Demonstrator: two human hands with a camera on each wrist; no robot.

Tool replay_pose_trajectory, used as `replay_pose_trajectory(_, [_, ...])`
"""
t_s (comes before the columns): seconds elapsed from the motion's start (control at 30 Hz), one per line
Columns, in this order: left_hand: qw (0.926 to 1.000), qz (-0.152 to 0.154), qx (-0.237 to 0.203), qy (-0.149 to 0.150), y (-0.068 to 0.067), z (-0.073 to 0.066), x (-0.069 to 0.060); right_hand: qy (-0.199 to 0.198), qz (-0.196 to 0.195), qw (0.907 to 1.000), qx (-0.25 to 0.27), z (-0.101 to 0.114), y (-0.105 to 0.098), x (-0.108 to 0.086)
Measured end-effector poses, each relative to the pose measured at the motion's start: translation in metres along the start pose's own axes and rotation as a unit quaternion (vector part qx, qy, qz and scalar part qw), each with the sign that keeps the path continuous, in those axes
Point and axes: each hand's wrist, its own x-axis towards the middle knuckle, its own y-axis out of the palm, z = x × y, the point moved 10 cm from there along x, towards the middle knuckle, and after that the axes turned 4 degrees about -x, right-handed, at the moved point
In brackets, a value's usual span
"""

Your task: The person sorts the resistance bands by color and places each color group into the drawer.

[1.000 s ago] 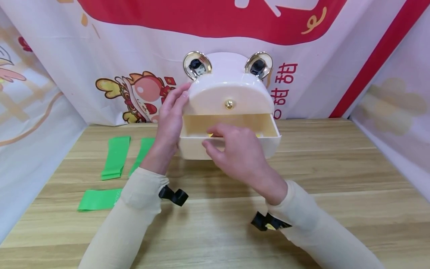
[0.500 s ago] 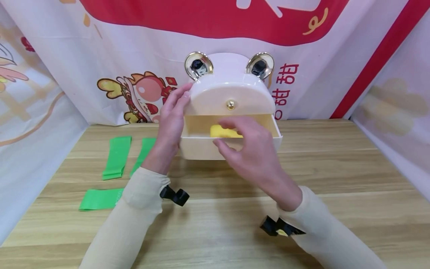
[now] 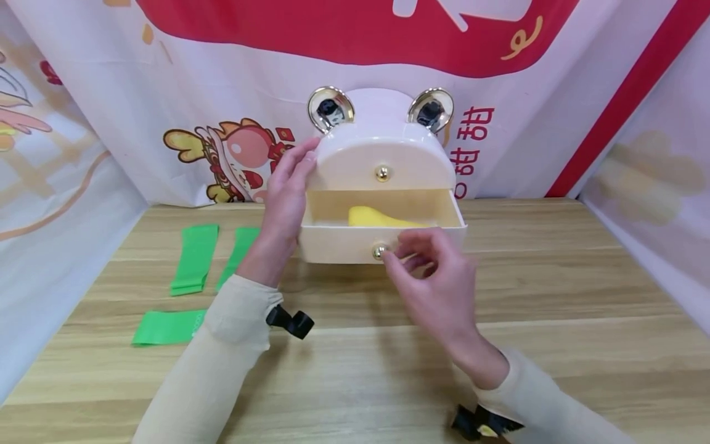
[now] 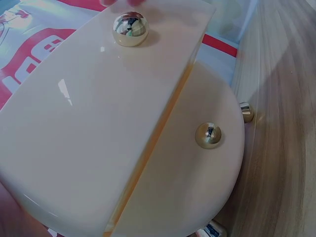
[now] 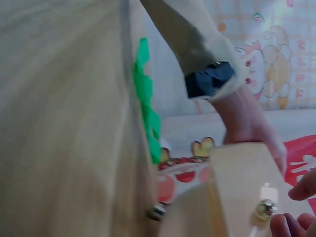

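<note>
We see yellow thing (image 3: 366, 217) in pulled-out drawer (image 3: 338, 246). Left hand (image 3: 285, 197), fingers extended, rests along left side of box (image 3: 383, 132). Right hand (image 3: 438, 287), fingers loosely parted, at near knob (image 3: 379, 251); can't tell if thumb touches. We judge closing step; calls for steady push.

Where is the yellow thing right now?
In the head view, the yellow thing lies in the open lower drawer of the white box, behind the drawer's front panel, thick end towards the picture's left.
</note>
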Motion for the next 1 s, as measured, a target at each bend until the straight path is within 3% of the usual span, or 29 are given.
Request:
replay_pose_trajectory(0.17, [1.0000,0.001,0.000,0.003,0.003,0.001,-0.001,0.100,0.010,0.9932,0.060,-0.031,0.018,-0.013])
replay_pose_trajectory(0.3, [1.0000,-0.003,0.003,0.003,0.002,0.000,-0.001,0.140,-0.001,0.9839,0.111,-0.039,0.030,-0.021])
replay_pose_trajectory(0.53, [1.0000,-0.001,-0.003,0.000,0.001,0.001,0.000,0.205,-0.042,0.9584,0.194,-0.044,0.046,-0.030])
replay_pose_trajectory(0.67, [1.0000,-0.002,0.001,-0.006,-0.001,0.003,0.001,0.221,-0.059,0.9523,0.202,-0.045,0.052,-0.033])
replay_pose_trajectory(1.0, [1.0000,0.001,-0.002,-0.007,0.000,0.003,0.002,0.217,-0.099,0.9550,0.176,-0.048,0.046,-0.024])
